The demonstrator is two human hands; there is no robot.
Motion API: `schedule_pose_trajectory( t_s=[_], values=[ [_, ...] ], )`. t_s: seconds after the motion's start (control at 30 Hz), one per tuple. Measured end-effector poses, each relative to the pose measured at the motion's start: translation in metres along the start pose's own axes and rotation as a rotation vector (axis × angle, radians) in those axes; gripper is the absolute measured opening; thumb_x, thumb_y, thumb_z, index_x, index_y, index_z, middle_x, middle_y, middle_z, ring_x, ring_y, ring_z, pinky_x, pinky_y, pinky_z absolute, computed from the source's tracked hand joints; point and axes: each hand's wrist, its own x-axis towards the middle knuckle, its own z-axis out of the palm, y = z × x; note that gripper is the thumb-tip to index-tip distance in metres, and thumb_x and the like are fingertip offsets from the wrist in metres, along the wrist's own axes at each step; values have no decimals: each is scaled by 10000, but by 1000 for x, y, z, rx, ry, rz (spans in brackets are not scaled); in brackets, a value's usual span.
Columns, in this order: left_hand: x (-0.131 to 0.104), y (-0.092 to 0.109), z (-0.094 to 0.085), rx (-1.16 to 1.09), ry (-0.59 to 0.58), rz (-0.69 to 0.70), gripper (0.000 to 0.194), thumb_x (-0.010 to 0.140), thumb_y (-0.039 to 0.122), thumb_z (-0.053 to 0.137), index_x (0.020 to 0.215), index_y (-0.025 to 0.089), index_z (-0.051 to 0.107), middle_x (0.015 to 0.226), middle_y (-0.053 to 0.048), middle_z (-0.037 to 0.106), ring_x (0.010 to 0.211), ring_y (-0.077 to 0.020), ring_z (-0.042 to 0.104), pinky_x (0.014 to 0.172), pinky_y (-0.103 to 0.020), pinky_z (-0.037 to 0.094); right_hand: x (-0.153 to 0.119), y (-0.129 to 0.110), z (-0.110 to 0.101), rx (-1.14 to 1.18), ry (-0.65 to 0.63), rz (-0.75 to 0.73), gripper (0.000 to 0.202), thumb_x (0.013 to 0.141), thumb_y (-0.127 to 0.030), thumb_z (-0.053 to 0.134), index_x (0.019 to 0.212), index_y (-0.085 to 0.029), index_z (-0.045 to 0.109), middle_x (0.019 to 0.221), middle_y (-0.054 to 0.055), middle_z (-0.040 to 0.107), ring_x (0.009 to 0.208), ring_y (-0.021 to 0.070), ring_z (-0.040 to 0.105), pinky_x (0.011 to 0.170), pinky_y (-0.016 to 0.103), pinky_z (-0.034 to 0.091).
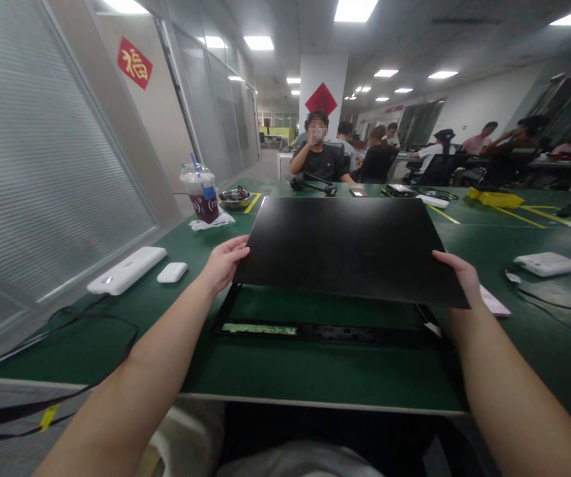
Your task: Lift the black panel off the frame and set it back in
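- Black panel (350, 248) spans the gap between the two hands, above a black frame (365, 335)
- Left hand (226, 264) holds the panel's left edge
- Right hand (463, 277) grips its right edge, thumb at the rim, other fingers mostly hidden
- Frame lies on green table (325, 381), nearer the body than the panel, green strip (259, 329) along its near bar

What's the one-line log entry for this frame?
left hand: grips left edge of black panel | right hand: grips right edge | black panel: held above black frame | black frame: on green table
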Motion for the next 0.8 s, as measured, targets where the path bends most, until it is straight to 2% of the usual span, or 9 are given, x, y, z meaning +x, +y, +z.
schedule_pose_trajectory(
  t_s=[0.07, 0.2, 0.33, 0.4, 0.57, 0.67, 0.8],
  values=[
    [4, -2, -4, -1, 21, 63, 454, 539, 93, 813, 979, 154, 721, 938, -80, 775, 928, -228, 717, 822, -314, 555, 2, 6, -2, -93, -95, -60, 386, 656, -199, 694, 1026, -305, 705, 963, -1, 769, 1029, 281, 705, 942, 460, 560],
    [8, -4, -9, 42, 118, 181, 429, 537, 171, 850, 926, 179, 670, 775, -16, 742, 765, -188, 710, 733, -295, 550, 1, 17, 1, -158, -205, -136, 487, 648, -199, 761, 1109, -334, 682, 1072, -16, 758, 1087, 255, 684, 978, 437, 535],
    [5, -4, -5, 75, 157, 247, 391, 560, 269, 861, 838, 194, 597, 748, 8, 717, 699, -168, 686, 716, -298, 544, 0, 21, 6, -187, -182, -125, 497, 633, -202, 770, 1109, -310, 681, 1047, -5, 762, 1007, 240, 709, 911, 407, 560],
    [1, -4, -1, 117, 136, 218, 405, 576, 289, 853, 873, 197, 593, 760, 6, 714, 695, -172, 683, 725, -314, 546, 1, 22, 7, -219, -137, -95, 508, 596, -189, 776, 1085, -290, 684, 980, -2, 768, 910, 234, 726, 817, 382, 585],
    [-3, -12, 5, 192, 122, 98, 617, 611, 277, 845, 1167, 196, 589, 756, -2, 715, 714, -200, 699, 741, -350, 553, 8, 28, 1, -358, -48, 40, 425, 575, -202, 827, 976, -232, 687, 811, 20, 756, 653, 196, 706, 572, 292, 573],
    [-2, -16, 6, 226, 123, 37, 584, 639, 271, 848, 1156, 184, 592, 776, -27, 729, 700, -205, 708, 716, -348, 563, 11, 32, -2, -418, 8, 123, 376, 574, -203, 851, 908, -205, 679, 743, 47, 745, 605, 215, 698, 528, 313, 577],
    [-2, -18, 4, 304, 122, -33, 565, 630, 279, 875, 1083, 201, 546, 783, -46, 739, 671, -228, 717, 652, -358, 574, 13, 37, -5, -474, 3, 161, 411, 519, -185, 895, 864, -196, 673, 739, 75, 750, 590, 233, 701, 516, 330, 586]
  ],
)
